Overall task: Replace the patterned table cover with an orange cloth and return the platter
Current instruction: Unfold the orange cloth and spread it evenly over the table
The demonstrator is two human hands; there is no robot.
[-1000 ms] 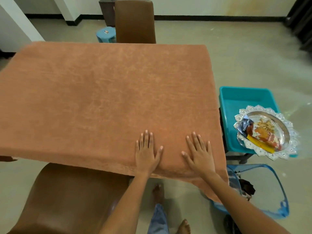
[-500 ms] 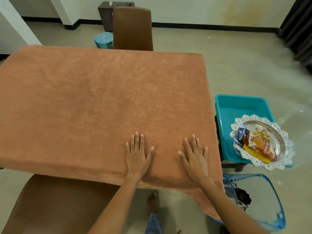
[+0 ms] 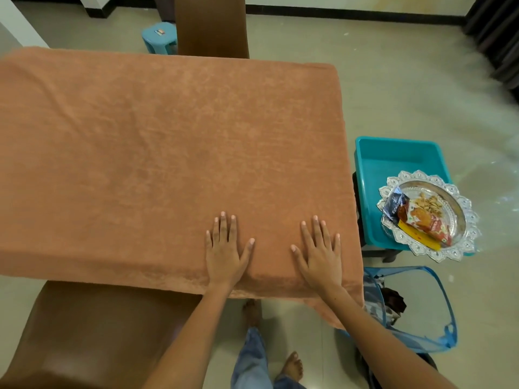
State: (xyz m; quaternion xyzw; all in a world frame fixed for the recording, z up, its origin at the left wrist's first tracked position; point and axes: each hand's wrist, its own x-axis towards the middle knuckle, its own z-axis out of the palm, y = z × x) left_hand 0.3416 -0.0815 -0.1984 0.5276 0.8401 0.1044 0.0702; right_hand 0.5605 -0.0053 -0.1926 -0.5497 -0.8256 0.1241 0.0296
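Observation:
An orange cloth (image 3: 157, 153) covers the whole table and hangs over its near and right edges. My left hand (image 3: 224, 248) lies flat on the cloth near the front edge, fingers straight and spread. My right hand (image 3: 320, 248) lies flat beside it, close to the table's right front corner. A silver platter (image 3: 460, 220) with a scalloped rim holds snack packets and sits on the near edge of a teal tub (image 3: 393, 155) to the right of the table. The patterned cover is not plainly visible.
A brown chair (image 3: 84, 332) stands at the near left and another (image 3: 210, 26) at the far side. A small blue stool (image 3: 158, 36) is on the floor beyond the table. A blue mesh hamper (image 3: 415, 310) with dark cloth inside stands at the right front corner.
Both hands have stayed flat on the cloth near the front edge. The view has shifted a little; the cloth and platter have not moved.

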